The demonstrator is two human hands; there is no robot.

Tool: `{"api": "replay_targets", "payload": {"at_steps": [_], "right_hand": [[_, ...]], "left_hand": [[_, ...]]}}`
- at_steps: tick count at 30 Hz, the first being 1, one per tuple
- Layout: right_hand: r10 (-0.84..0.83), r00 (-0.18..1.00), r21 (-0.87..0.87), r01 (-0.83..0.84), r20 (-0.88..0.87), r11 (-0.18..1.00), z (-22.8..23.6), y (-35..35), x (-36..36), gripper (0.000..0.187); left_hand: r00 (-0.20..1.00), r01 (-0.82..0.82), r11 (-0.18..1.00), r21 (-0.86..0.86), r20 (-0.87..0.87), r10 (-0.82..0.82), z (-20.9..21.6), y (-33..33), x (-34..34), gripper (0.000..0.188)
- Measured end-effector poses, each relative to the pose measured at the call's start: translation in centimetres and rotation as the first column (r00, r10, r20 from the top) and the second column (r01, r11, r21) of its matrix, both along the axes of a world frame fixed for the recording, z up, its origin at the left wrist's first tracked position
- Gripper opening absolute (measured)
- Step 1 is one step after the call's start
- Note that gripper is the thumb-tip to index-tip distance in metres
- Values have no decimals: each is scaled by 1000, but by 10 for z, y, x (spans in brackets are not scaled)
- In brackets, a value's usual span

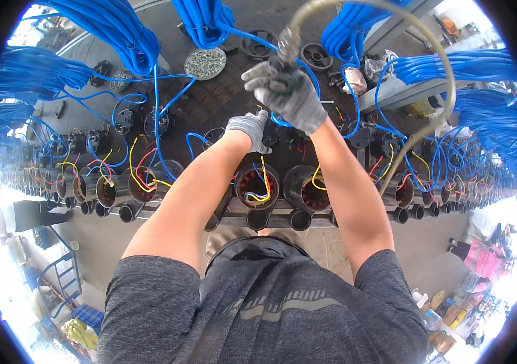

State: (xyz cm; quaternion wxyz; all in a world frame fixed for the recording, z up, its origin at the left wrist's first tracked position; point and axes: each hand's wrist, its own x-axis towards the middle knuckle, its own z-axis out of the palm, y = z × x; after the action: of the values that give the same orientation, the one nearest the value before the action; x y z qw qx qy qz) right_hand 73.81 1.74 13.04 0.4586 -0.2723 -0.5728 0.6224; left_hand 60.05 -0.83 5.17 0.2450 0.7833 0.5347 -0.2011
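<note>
Both my hands wear grey gloves. My right hand [289, 97] is wrapped round a dark air-powered hand tool [280, 79], with a pale air hose [446, 67] running from its upper end. The tool's working tip is hidden. Just left and nearer, my left hand [248, 129] has its fingers bent round a black round cover, mostly hidden beneath it on the dark bench. A blue cable [280, 121] passes close to its fingertips. Directly below my left hand stands an open black motor housing [257, 185] with copper-red windings and yellow, blue and red wires.
Rows of similar housings [105, 191] line the bench's near edge on both sides. Thick blue cable coils [116, 36] hang along the far side. A round dish of screws [205, 64] and black ring-shaped parts [316, 56] lie on the bench [210, 97].
</note>
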Motion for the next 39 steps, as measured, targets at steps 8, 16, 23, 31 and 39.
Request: {"api": "replay_targets", "payload": {"at_steps": [8,16,23,31,39], "right_hand": [[1,996,-67,5,94,998,8,4,6,18],[-154,950,226,92,272,970,9,-33,11,18],[-386,877,233,327,287,916,-2,-29,5,24],[-255,957,88,244,140,966,-6,-24,3,29],[-425,882,226,381,203,897,-15,-35,-2,31]], "left_hand": [[1000,-13,1000,12,-7,13,2,-1,2,108],[999,28,999,-30,-19,-28,-13,5,2,113],[996,54,996,72,66,-58,-25,3,-3,112],[997,24,999,48,69,-27,-24,4,-3,101],[999,50,999,6,5,-50,-18,5,-2,71]]}}
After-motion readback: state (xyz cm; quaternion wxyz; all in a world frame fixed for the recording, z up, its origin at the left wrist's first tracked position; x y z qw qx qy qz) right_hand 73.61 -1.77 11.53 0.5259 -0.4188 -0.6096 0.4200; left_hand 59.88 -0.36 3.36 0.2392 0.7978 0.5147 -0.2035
